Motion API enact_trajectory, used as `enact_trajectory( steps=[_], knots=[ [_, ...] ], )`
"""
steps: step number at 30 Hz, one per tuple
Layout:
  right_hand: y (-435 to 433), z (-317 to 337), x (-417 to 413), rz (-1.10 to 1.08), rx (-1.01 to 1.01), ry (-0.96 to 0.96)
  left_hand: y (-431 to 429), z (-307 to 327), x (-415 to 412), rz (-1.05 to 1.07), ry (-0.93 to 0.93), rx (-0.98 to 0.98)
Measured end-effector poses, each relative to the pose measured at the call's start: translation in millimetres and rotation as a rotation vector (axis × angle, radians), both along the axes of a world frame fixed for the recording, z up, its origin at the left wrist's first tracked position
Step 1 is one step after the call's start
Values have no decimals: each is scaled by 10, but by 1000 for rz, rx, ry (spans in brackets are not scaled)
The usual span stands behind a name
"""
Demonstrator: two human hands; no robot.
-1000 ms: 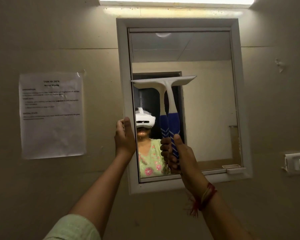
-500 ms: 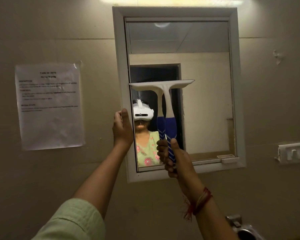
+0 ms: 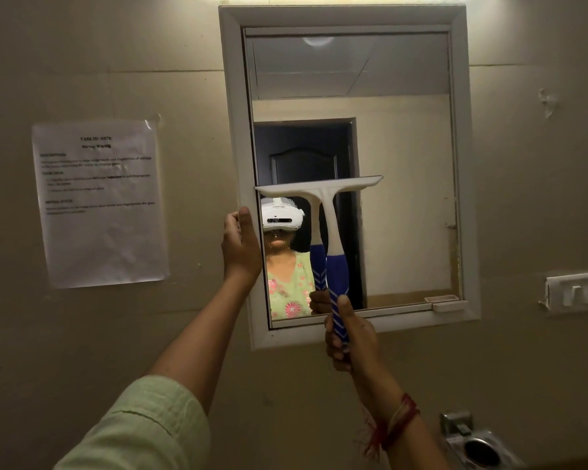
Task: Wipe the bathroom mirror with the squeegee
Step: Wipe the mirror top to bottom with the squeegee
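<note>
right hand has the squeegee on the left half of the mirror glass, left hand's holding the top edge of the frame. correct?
One thing is wrong: the left hand holds the left side edge of the mirror frame, not the top edge. The head view shows it. The rest stands: the right hand holds the squeegee on the left half of the glass.

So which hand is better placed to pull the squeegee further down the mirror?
The right hand. It already grips the squeegee by its blue handle, with the blade lying across the mirror. The left hand only holds the mirror's frame at its left edge, apparently steadying it.
</note>
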State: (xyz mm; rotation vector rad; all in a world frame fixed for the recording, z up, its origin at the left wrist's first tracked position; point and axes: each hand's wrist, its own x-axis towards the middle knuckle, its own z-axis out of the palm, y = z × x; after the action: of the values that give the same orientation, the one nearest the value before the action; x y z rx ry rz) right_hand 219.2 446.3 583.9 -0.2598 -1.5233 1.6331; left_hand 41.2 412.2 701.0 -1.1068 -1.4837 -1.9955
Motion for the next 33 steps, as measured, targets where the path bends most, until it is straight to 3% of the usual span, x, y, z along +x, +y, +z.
enact_trajectory(
  steps=[33],
  knots=[
    [-143,-720,141,-18,-74,-145,2,2,18,15,-44,-27]
  ],
)
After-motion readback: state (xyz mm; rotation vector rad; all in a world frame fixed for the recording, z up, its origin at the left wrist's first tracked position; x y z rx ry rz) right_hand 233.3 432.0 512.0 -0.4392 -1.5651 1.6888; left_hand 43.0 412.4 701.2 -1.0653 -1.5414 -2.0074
